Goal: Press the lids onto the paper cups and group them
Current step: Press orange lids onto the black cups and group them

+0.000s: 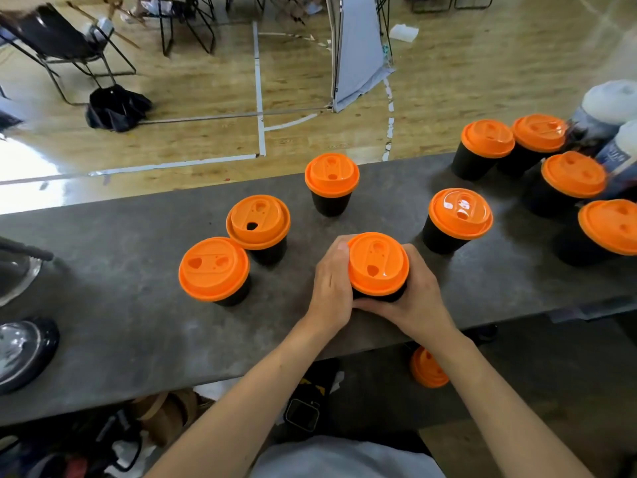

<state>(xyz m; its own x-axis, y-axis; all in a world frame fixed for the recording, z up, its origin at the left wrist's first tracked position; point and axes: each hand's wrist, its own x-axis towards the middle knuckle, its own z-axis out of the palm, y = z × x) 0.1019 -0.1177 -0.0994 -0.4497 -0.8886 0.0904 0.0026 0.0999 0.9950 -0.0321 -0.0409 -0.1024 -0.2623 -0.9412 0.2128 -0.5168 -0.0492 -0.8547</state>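
A black paper cup with an orange lid (378,262) stands near the front edge of the grey table (120,305). My left hand (331,284) and my right hand (418,294) wrap around this cup from both sides, fingers curled on its wall below the lid. Two lidded cups (213,269) (258,222) stand together to the left; the farther one's lid sits tilted. One lidded cup (331,174) stands at the far edge, another (460,213) to the right. Several more lidded cups (487,139) cluster at the far right.
White bottles (610,108) stand behind the right cluster. Dark round objects with shiny tops (24,353) lie at the table's left end. A loose orange lid (427,369) lies below the table's front edge. Chairs and a black bag stand on the wooden floor beyond.
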